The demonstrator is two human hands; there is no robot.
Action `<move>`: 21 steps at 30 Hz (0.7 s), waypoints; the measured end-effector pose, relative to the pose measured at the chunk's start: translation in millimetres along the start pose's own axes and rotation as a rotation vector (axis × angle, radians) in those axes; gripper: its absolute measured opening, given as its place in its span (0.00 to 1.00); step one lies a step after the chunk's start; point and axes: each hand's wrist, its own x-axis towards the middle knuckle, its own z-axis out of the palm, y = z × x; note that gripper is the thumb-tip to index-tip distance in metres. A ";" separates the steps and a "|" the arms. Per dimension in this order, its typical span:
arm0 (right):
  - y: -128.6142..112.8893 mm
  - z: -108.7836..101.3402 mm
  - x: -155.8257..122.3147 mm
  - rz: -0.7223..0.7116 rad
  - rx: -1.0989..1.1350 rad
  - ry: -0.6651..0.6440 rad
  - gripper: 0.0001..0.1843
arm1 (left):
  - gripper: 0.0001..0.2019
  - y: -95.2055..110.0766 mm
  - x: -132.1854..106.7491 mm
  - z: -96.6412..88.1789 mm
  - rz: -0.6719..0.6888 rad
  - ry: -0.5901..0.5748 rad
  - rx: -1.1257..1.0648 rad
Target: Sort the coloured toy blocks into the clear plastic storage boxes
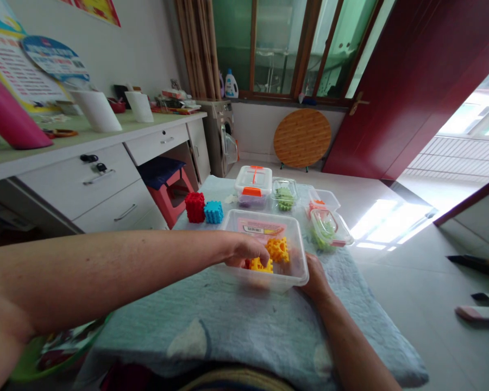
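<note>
A clear plastic box (230, 220) stands uncovered on the cloth, with a printed label on its far wall. My left hand (246, 250) reaches over its left side and down inside, its fingers closed on a yellow interlocking block (262, 265); some fingertips are hidden. A second yellow block cube (279, 249) lies beside it in the box. Against the box's right end is my right hand (314, 276), gripping the wall, with most fingers out of sight. Left of the box sit a red block cube (195, 207) and a smaller blue block cube (214, 212).
Behind the box are an orange-latched lidded box (254, 179) and a tub of green pieces (285, 196). Another clear tub (328, 231) with light green pieces is at the right. A blue-green cloth (236, 331) covers the table; a red stool (169, 190) stands left.
</note>
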 end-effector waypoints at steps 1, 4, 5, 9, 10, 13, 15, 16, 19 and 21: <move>0.3 0.1 0.0 0.006 -0.002 -0.002 0.13 | 0.16 2.4 1.9 1.5 -0.067 -0.038 -0.080; 0.7 -0.6 0.4 0.020 -0.021 -0.005 0.14 | 0.19 7.3 7.4 5.4 -0.158 -0.125 -0.273; 0.5 -1.1 0.6 0.023 -0.022 -0.008 0.14 | 0.20 7.9 9.0 6.3 -0.145 -0.145 -0.304; -1.3 -3.4 1.6 0.044 -0.004 -0.030 0.13 | 0.21 6.8 14.6 7.8 -0.116 -0.180 -0.334; -1.8 -3.8 1.7 0.049 -0.002 -0.033 0.14 | 0.20 6.3 15.3 7.6 -0.109 -0.182 -0.329; -2.6 -3.9 1.4 0.057 0.003 -0.035 0.14 | 0.20 6.7 12.6 5.7 -0.076 -0.187 -0.301; -2.3 -3.5 0.8 0.055 0.012 -0.028 0.14 | 0.22 10.1 3.3 2.2 -0.045 -0.126 -0.224; -2.0 -3.3 0.5 0.052 0.021 -0.026 0.14 | 0.23 12.8 -4.3 -0.9 -0.022 -0.069 -0.163; -0.1 -2.7 -0.3 0.037 0.056 -0.017 0.13 | 0.26 24.6 -38.3 -18.8 0.130 0.105 0.032; 2.0 -2.1 -0.6 0.027 0.061 -0.001 0.12 | 0.25 32.4 -65.5 -39.4 0.277 0.174 0.102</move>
